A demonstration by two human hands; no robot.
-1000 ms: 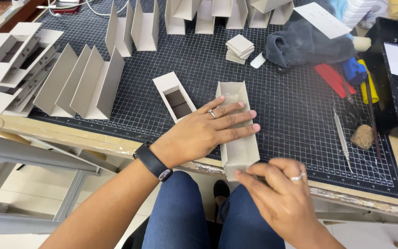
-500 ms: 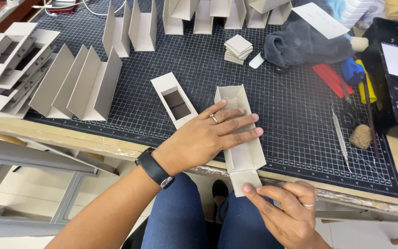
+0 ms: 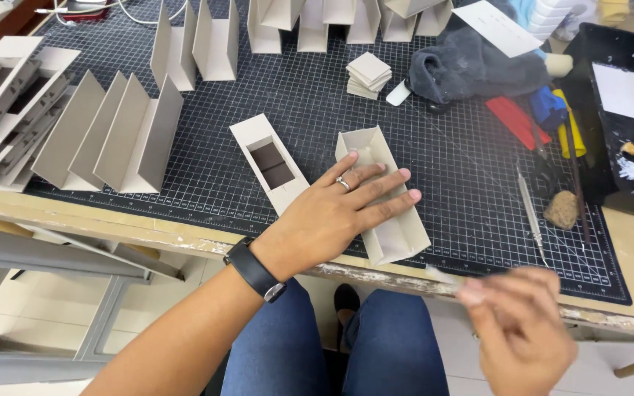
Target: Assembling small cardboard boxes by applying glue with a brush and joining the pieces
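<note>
Folded grey card trough [image 3: 387, 202] lies on the black gridded cutting mat [image 3: 464, 183], near the table's front edge, its open side up and its long axis running away from the person. The left hand [image 3: 339, 213] rests flat on top of it, fingers spread and pressing down across its middle; a ring shows on one finger and a dark watch [image 3: 254, 269] sits on the wrist. The right hand [image 3: 519, 330] hovers off the table's front edge, below and to the right of the trough, well blurred; its fingertips seem drawn together around a thin pale strip [image 3: 442, 275], though the blur leaves that grip uncertain.

Just left of the trough lies a flat card piece with a rectangular window [image 3: 269, 163], apart from the hand. Further left stand folded card sheets [image 3: 115, 136] in a leaning row. A small stack of card squares [image 3: 368, 75] sits farther back, beside a dark cloth [image 3: 471, 66]. To the right lie a thin metal tool [image 3: 530, 213] and a black tray [image 3: 625, 110].
</note>
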